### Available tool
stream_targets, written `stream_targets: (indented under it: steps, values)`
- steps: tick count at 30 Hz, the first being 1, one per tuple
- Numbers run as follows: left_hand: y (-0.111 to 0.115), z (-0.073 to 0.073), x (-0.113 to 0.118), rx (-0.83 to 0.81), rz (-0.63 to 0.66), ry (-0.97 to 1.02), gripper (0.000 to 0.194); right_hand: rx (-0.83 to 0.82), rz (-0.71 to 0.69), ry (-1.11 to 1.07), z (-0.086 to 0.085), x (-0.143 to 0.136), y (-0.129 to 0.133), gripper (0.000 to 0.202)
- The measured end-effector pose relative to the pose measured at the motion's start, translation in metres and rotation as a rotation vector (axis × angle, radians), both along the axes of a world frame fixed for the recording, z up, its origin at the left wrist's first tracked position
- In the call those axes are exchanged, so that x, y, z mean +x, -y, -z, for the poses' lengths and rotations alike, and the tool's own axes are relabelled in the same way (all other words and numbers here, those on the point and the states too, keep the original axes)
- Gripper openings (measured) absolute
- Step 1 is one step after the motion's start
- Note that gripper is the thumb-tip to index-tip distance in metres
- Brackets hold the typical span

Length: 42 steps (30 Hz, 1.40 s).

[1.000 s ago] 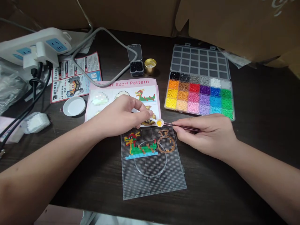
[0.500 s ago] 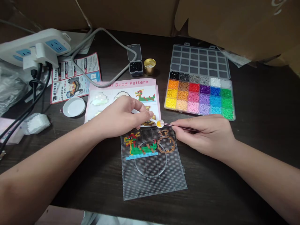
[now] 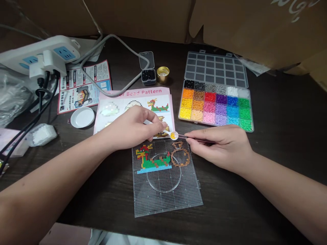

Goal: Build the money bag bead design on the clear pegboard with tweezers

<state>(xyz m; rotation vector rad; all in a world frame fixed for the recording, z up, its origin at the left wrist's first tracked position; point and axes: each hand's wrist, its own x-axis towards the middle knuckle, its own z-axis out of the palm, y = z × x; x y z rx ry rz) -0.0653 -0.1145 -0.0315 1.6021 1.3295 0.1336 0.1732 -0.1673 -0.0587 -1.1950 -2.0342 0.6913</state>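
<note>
Spoon (image 3: pixel 176 137) gripped bowl-up by left hand (image 3: pixel 139 126), presumably so yellow beads (image 3: pixel 173 135) stay in; right hand (image 3: pixel 224 141) pinches tweezers (image 3: pixel 182 136), tips at them.

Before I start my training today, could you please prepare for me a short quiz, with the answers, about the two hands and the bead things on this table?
1. Multiple choice: What does the left hand hold? A) a gold cup; B) a white spoon; C) a pegboard.

2. True or false: The lid of the large bead case is open.

3. Fill in the missing word: The tweezers in the right hand point toward the bowl of the spoon, which holds ____ beads.

Key: 1. B; 2. True; 3. yellow.
</note>
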Motion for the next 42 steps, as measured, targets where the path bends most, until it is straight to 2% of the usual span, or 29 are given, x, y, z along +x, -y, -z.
stream_targets:
  steps: [8,14,15,19,22,35,42]
  values:
    - [0.0,0.001,0.0,0.013,0.019,0.002,0.037,0.012,-0.018,0.011,0.001,0.001,-0.001,0.012]
    - [0.0,0.005,0.0,0.061,-0.038,-0.04,0.037,-0.107,0.047,-0.039,-0.006,0.009,0.001,0.011]
    - [0.001,0.006,0.0,0.065,-0.048,-0.048,0.037,-0.15,0.021,-0.057,-0.007,0.013,0.0,0.01]
    - [0.003,0.004,0.0,0.087,-0.047,-0.022,0.037,-0.339,-0.241,-0.049,-0.011,0.028,-0.006,0.013]
    - [0.004,0.002,0.0,0.096,-0.04,-0.03,0.037,-0.403,-0.336,-0.013,-0.012,0.034,-0.01,0.015]
    - [0.004,0.001,0.005,0.112,-0.077,-0.096,0.039,-0.413,-0.397,0.017,-0.008,0.033,-0.01,0.019]
    - [0.005,0.001,0.004,0.114,-0.089,-0.078,0.034,-0.416,-0.341,0.036,-0.01,0.034,-0.011,0.017]
